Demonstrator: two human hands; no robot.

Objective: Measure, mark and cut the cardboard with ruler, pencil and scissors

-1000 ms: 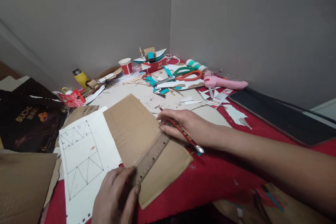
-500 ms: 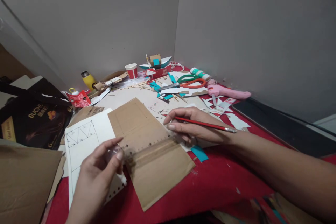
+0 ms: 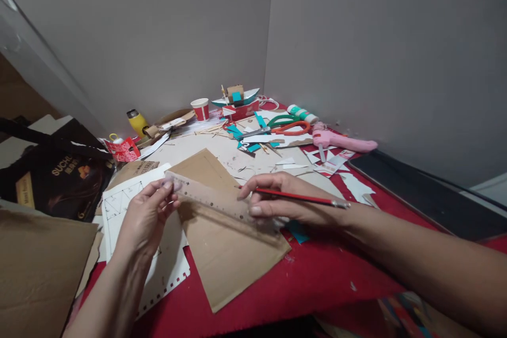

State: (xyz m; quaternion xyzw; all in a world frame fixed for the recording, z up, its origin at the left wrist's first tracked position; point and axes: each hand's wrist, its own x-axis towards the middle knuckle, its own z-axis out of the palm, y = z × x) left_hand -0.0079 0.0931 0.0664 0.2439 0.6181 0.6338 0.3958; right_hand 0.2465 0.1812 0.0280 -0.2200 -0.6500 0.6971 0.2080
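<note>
Above the cardboard point(image 3: 229, 269), the left hand point(image 3: 147, 214) pinches a ruler point(image 3: 216, 202), the right hand point(image 3: 283, 195) a pencil point(image 3: 301, 198); the cardboard's far end seems faintly marked, its near end unlined.

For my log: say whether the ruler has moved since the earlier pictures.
Yes: against the cardboard sheet, the ruler has turned, its left end now farther away.

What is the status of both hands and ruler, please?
Left hand pinching ruler. Right hand holding pencil. Ruler above cardboard. Left arm covering part of paper.
</note>
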